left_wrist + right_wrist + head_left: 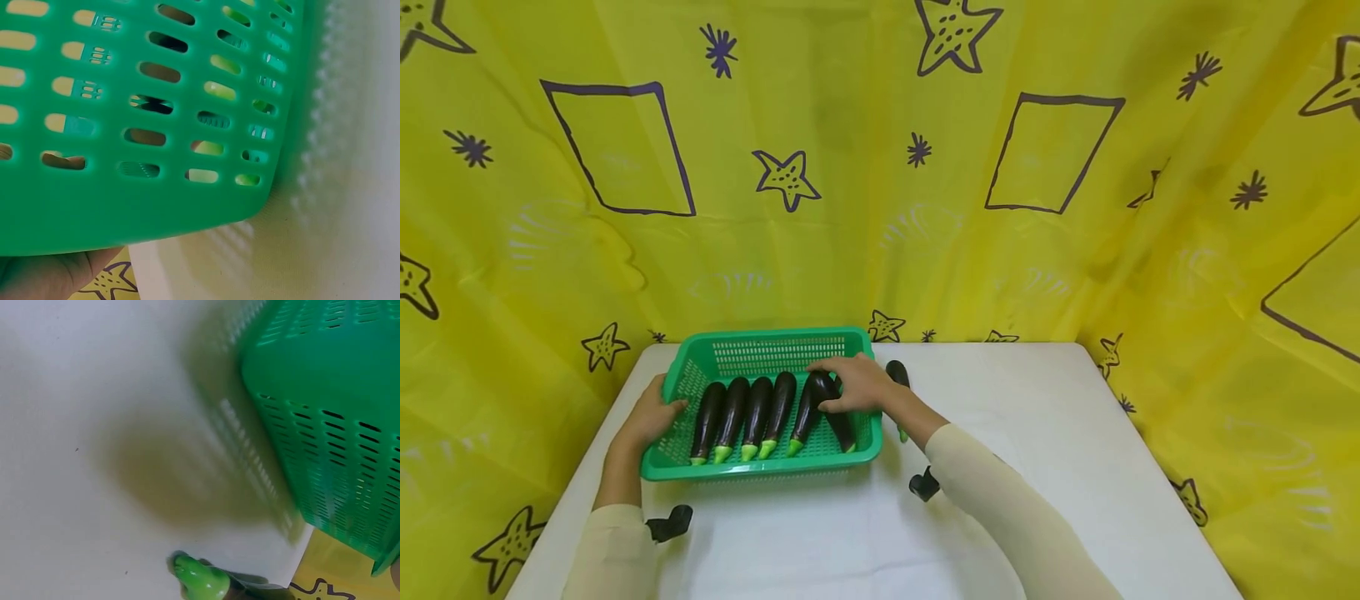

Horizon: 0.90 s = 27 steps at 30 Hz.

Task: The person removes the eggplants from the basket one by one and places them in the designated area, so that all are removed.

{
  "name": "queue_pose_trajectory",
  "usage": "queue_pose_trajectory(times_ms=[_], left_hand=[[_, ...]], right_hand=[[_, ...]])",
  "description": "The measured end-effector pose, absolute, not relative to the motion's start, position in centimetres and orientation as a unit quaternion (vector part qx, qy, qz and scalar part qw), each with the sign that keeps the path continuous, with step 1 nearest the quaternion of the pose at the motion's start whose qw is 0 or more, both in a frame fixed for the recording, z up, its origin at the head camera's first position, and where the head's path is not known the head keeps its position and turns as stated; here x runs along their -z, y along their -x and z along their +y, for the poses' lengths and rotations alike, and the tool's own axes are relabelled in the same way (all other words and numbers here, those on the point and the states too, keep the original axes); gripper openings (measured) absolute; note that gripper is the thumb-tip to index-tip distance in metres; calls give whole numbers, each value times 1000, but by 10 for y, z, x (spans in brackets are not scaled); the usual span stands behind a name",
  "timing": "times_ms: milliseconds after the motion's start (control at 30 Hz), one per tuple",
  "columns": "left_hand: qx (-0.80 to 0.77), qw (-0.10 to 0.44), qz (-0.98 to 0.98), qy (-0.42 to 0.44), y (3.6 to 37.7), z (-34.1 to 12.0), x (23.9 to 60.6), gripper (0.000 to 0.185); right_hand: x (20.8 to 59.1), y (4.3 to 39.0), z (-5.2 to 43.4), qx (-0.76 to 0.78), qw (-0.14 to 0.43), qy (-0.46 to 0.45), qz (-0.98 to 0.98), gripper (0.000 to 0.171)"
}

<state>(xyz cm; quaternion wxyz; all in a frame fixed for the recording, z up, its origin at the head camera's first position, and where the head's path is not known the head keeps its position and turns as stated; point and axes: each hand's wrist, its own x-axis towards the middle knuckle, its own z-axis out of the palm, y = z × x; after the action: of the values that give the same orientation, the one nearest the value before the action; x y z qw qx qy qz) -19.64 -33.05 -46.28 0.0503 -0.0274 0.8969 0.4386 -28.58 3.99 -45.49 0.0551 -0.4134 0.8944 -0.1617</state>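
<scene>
My left hand grips the left end of a green plastic basket, its thumb over the rim. In the left wrist view, part of that hand shows against the basket's slotted wall. Several dark eggplants with green stem ends lie side by side inside. Toward the basket's right end, my right hand reaches over the rim and holds an eggplant between fingers and thumb. Another eggplant lies slanted under that hand, its upper part hidden.
One more eggplant lies on the white table, just right of the basket; its green stem end shows in the right wrist view. A yellow patterned curtain hangs behind and beside the table.
</scene>
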Motion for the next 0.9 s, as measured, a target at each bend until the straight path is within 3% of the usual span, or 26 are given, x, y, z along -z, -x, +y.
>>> queue_pose_trajectory(times_ms=[367,533,900], left_hand=[[-436,59,898,32,198,-329,463,63],[-434,60,898,35,199,-330,464,63],[-433,62,899,38,198,-331,465,63]], right_hand=[[445,287,48,437,127,328,828,75],[442,288,54,499,103,304,805,60],[431,289,83,597,62,266,754,59]])
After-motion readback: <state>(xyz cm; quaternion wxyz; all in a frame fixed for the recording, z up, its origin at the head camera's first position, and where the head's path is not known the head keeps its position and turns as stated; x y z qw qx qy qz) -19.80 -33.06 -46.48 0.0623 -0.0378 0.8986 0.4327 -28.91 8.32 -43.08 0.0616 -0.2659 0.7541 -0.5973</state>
